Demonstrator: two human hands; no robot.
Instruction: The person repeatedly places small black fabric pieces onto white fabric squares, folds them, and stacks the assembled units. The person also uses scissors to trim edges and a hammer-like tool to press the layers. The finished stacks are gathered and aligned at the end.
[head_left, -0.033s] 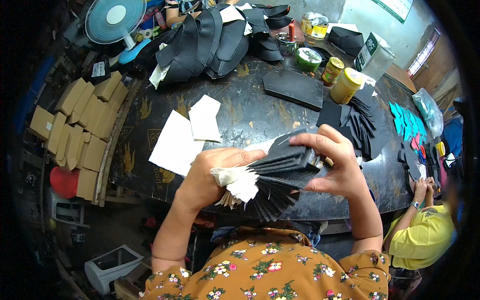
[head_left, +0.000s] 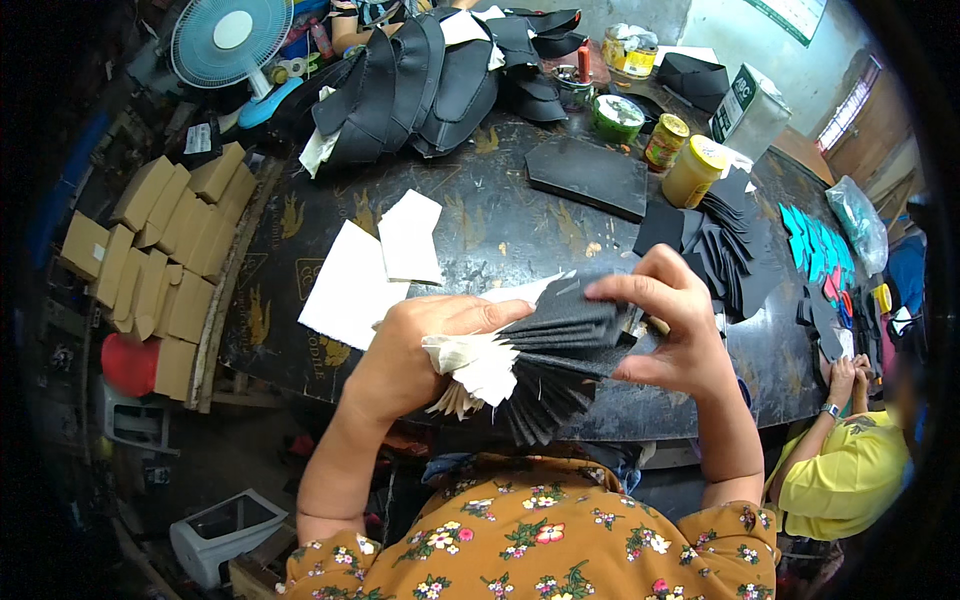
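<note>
A fanned stack of black fabric pieces [head_left: 568,318] is held above the table's near edge. Its gathered left end shows crumpled cream-white material [head_left: 478,368]. My left hand [head_left: 428,338] is closed round that end, the thumb lying across the top. At the stack's loose right end, my right hand [head_left: 672,322] has its fingers on the upper black layers and its thumb lower down, by the edge. Beyond my left hand, two white sheets, a larger one [head_left: 352,280] and a smaller one [head_left: 410,240], lie on the dark table [head_left: 480,225].
A black slab [head_left: 588,178], a yellow-lidded jar [head_left: 693,172] and black cut pieces [head_left: 728,255] lie on the right. Black shaped panels [head_left: 410,90] are heaped at the back. Cardboard boxes [head_left: 165,220] stand left. A person in yellow [head_left: 842,475] works at far right.
Hardly anything differs. My right hand has shifted slightly at the stack's loose end, and the black layers there have moved a little.
</note>
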